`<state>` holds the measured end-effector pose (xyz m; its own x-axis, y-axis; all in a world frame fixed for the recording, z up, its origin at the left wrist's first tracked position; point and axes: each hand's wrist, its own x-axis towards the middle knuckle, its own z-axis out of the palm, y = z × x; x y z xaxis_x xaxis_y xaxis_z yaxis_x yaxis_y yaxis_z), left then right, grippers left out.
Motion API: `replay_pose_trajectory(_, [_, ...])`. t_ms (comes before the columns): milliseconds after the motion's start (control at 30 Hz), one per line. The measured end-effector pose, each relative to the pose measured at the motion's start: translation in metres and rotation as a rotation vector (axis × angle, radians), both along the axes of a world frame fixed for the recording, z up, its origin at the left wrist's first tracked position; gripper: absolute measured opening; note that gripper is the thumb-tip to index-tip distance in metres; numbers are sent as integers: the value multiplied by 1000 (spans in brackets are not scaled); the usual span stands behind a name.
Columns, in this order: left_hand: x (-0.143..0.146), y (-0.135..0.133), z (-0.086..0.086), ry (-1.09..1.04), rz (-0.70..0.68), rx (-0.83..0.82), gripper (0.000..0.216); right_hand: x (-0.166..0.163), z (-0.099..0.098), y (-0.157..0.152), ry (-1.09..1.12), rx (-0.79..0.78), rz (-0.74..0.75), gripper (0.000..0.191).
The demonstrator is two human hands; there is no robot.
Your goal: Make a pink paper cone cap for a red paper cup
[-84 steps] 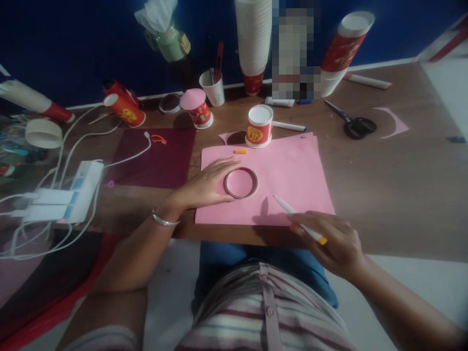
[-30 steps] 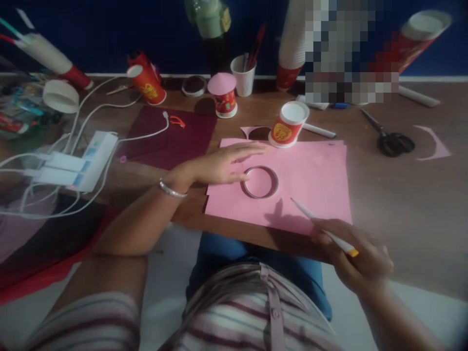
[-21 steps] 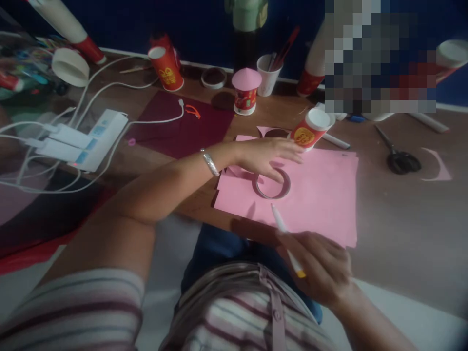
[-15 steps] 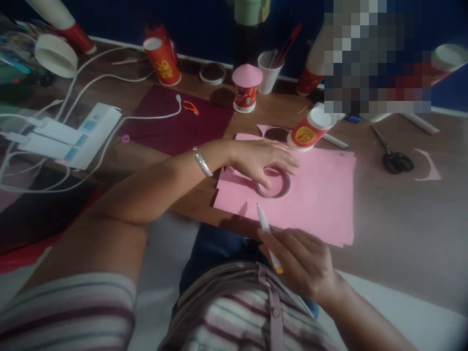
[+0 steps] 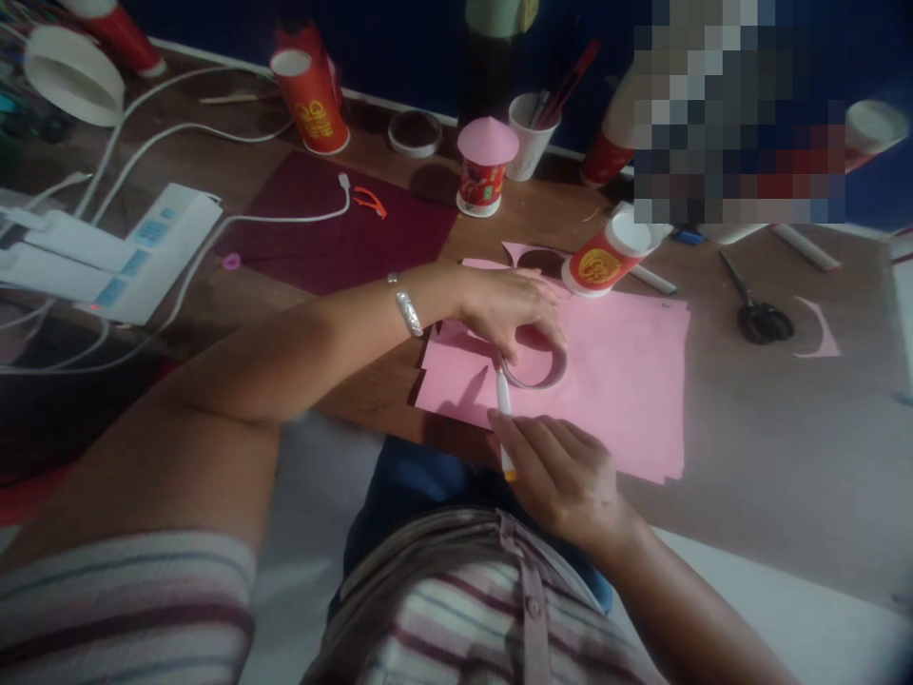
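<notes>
On a stack of pink paper sheets (image 5: 613, 390) lies a thin grey ring (image 5: 546, 384), with pink paper showing through its middle. My left hand (image 5: 510, 304) holds it from above, thumb at its left edge and fingers bent over its right side. A silver bracelet (image 5: 407, 312) circles that wrist. My right hand (image 5: 560, 471) grips a white pen (image 5: 503, 395) with a yellow end. The pen's tip is at the ring's lower left edge, close to my left thumb; whether it touches the paper I cannot tell.
A red paper cup (image 5: 603, 257) stands at the sheets' back edge. Behind are a pink-roofed cup (image 5: 481, 181), a white cup with pens (image 5: 528, 143) and another red cup (image 5: 314, 109). Scissors (image 5: 763, 319) lie right. A power strip (image 5: 153, 252) with cables sits left.
My right hand has moved up and left, bringing the pen's tip to the ring's edge. The fingers of my left hand have curled from spread to closed around the ring.
</notes>
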<state>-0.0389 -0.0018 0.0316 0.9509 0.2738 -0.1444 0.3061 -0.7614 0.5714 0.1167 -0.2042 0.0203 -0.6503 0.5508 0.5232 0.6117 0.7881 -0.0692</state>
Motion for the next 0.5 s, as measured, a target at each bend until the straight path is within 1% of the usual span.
replay_pose_trajectory(67, [-1, -1, 0, 39, -75, 15, 64, -7, 2, 5, -6, 25, -21, 26])
replay_pose_trajectory(100, [-2, -1, -1, 47, -88, 21, 65, -10, 3, 7, -6, 32, -27, 25])
replay_pose_trajectory(233, [-5, -2, -5, 24, -63, 8, 64, -16, 2, 10, -17, 23, -30, 24])
replay_pose_trajectory(500, [-6, 0, -9, 16, -58, -38, 65, -14, -4, 7, -22, 41, -60, 25])
